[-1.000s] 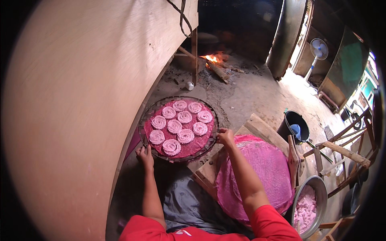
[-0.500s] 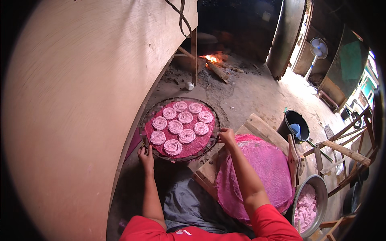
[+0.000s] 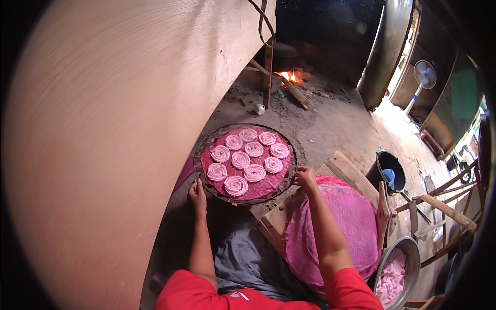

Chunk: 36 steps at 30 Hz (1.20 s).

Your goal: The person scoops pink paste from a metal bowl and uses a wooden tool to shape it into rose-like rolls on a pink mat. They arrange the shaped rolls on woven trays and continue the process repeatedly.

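Note:
Between my two hands is a round, dark woven tray (image 3: 291,171), held by its rim. A deep pink cloth (image 3: 269,180) covers its middle, and several pale pink swirled rounds (image 3: 241,160) of piped dough or noodle lie on that cloth. My left hand (image 3: 197,197) grips the rim at the lower left, thumb up along the edge. At the right edge my right hand (image 3: 305,177) pinches the rim with bent fingers. Below my right forearm sits a large rounded mound under a pink cloth (image 3: 356,222), on a wooden frame (image 3: 343,166).
A pale wooden panel (image 3: 113,129) fills the left side, close to my left arm. Ahead, a wood fire (image 3: 289,76) burns near a white cup (image 3: 259,109). To the right are a black bucket (image 3: 381,175), a metal basin (image 3: 413,253) of pink dough and wooden racks (image 3: 449,212).
My view has swung a little, so most things sit farther right. My left hand is slightly higher along the tray's left rim. Both hands still hold the tray.

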Each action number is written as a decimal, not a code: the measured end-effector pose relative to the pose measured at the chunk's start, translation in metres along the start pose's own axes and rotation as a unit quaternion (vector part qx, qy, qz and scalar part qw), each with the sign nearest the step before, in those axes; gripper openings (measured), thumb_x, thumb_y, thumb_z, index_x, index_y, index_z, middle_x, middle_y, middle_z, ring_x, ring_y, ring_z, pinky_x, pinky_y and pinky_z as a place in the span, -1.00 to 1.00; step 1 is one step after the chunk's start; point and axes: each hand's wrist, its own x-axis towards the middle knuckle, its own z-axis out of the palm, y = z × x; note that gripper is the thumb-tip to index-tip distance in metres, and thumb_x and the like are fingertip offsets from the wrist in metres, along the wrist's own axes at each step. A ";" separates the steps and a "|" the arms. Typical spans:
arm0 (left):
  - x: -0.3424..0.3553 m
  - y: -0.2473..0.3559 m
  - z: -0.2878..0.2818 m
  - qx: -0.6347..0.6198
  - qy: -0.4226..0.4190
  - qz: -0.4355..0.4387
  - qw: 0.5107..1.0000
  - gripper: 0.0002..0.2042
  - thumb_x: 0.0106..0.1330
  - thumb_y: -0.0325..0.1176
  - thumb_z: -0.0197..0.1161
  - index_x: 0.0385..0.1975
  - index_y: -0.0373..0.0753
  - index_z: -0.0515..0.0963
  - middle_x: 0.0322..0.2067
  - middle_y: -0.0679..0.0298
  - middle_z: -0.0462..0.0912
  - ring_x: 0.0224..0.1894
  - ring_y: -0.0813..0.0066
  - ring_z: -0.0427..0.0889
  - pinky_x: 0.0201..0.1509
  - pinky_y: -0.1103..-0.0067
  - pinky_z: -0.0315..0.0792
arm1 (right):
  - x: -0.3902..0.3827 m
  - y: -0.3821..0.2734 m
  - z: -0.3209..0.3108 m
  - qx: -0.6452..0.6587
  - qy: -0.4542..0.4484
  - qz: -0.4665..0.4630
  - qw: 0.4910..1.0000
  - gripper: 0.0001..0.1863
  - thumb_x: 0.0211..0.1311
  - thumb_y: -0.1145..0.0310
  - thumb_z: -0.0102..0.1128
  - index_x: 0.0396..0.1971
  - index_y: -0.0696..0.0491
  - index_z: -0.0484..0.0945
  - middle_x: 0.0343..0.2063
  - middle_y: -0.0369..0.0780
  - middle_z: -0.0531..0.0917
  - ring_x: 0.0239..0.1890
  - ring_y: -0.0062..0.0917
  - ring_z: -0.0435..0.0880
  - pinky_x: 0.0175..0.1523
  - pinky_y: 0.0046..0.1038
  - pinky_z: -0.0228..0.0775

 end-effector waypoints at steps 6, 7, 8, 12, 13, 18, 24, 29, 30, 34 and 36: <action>0.006 -0.005 0.000 -0.002 0.014 -0.025 1.000 -0.63 0.38 -0.07 0.15 -0.38 -0.33 0.45 -0.36 0.18 0.62 -0.24 0.49 0.59 -0.16 0.56 0.43 | -0.002 0.000 0.002 0.005 0.013 0.002 1.000 -0.55 0.06 0.67 0.09 0.03 0.33 0.39 -0.50 -0.16 0.57 -0.62 -0.50 0.55 -0.53 -0.42 0.53; 0.006 -0.006 0.003 -0.069 0.052 0.011 0.996 -0.65 0.38 -0.07 0.16 -0.29 -0.31 0.44 -0.32 0.17 0.61 -0.21 0.47 0.58 -0.14 0.56 0.42 | -0.004 0.001 0.003 0.005 0.024 -0.006 1.000 -0.63 0.04 0.69 0.07 -0.07 0.31 0.44 -0.54 -0.20 0.55 -0.63 -0.53 0.53 -0.56 -0.44 0.48; 0.004 -0.007 0.005 -0.128 0.060 0.018 0.990 -0.65 0.37 -0.07 0.16 -0.20 -0.29 0.43 -0.28 0.16 0.61 -0.18 0.45 0.57 -0.11 0.56 0.42 | -0.005 0.001 0.004 0.006 0.034 -0.014 0.999 -0.70 0.02 0.70 0.05 -0.17 0.30 0.50 -0.59 -0.23 0.52 -0.64 -0.55 0.51 -0.59 -0.47 0.44; 0.001 -0.007 0.003 -0.097 0.040 -0.035 0.994 -0.60 0.38 -0.06 0.16 -0.02 -0.25 0.34 -0.17 0.11 0.58 -0.10 0.39 0.55 -0.02 0.52 0.39 | -0.006 0.004 0.005 0.013 0.031 -0.018 0.999 -0.60 0.05 0.69 0.09 -0.03 0.29 0.44 -0.52 -0.19 0.56 -0.62 -0.53 0.53 -0.55 -0.44 0.49; 0.001 -0.005 0.001 -0.103 0.027 -0.049 0.993 -0.60 0.38 -0.06 0.15 -0.02 -0.26 0.35 -0.17 0.12 0.59 -0.09 0.39 0.55 -0.01 0.51 0.39 | -0.005 0.005 0.004 0.007 0.026 -0.018 0.999 -0.54 0.08 0.68 0.13 0.05 0.29 0.39 -0.48 -0.16 0.58 -0.61 -0.51 0.55 -0.53 -0.41 0.53; -0.001 0.002 -0.008 -0.169 -0.042 -0.066 0.982 -0.65 0.39 -0.23 0.15 0.03 -0.31 0.34 -0.11 0.10 0.59 -0.04 0.40 0.56 0.07 0.52 0.38 | 0.009 0.014 0.002 -0.043 0.029 -0.024 0.998 -0.49 0.06 0.66 0.17 0.09 0.28 0.39 -0.47 -0.12 0.62 -0.59 -0.48 0.59 -0.53 -0.40 0.55; 0.002 -0.002 -0.004 -0.164 -0.109 -0.026 0.980 -0.59 0.29 -0.59 0.17 0.14 -0.41 0.30 0.06 -0.01 0.52 0.08 0.37 0.54 0.13 0.57 0.39 | 0.037 0.038 -0.001 -0.115 0.043 -0.034 0.992 -0.51 0.08 0.66 0.18 0.08 0.27 0.39 -0.51 -0.13 0.59 -0.56 -0.45 0.59 -0.54 -0.38 0.52; 0.010 -0.019 0.001 -0.173 -0.098 -0.044 0.979 -0.54 0.26 -0.61 0.18 0.17 -0.42 0.28 0.18 -0.05 0.40 0.21 0.28 0.43 0.22 0.52 0.33 | 0.036 0.038 0.001 -0.227 0.091 -0.056 0.968 -0.53 0.07 0.53 0.28 0.03 0.27 0.47 -0.41 -0.05 0.65 -0.59 -0.40 0.65 -0.52 -0.37 0.54; 0.011 -0.020 0.002 -0.169 -0.099 -0.029 0.980 -0.54 0.26 -0.60 0.19 0.17 -0.41 0.28 0.19 -0.06 0.39 0.24 0.27 0.41 0.24 0.51 0.32 | 0.026 0.033 0.002 -0.252 0.100 -0.130 0.954 -0.53 0.07 0.48 0.31 0.02 0.26 0.49 -0.38 -0.04 0.66 -0.54 -0.39 0.67 -0.47 -0.38 0.55; 0.001 -0.009 -0.002 -0.088 -0.044 0.065 0.993 -0.50 0.26 -0.51 0.23 0.20 -0.35 0.26 0.20 -0.05 0.37 0.24 0.13 0.38 0.30 0.39 0.26 | -0.050 0.002 -0.003 -0.303 0.162 -0.253 0.905 -0.58 0.10 0.33 0.36 -0.05 0.19 0.56 -0.21 -0.06 0.66 -0.24 -0.41 0.70 -0.15 -0.43 0.56; -0.015 0.008 -0.009 0.004 -0.027 0.111 0.993 -0.48 0.25 -0.46 0.24 0.21 -0.32 0.27 0.20 -0.02 0.38 0.21 0.06 0.41 0.30 0.35 0.26 | -0.102 -0.008 -0.015 -0.195 0.118 -0.286 0.931 -0.66 0.14 0.33 0.33 -0.11 0.17 0.60 -0.20 -0.09 0.64 -0.17 -0.43 0.68 -0.07 -0.43 0.53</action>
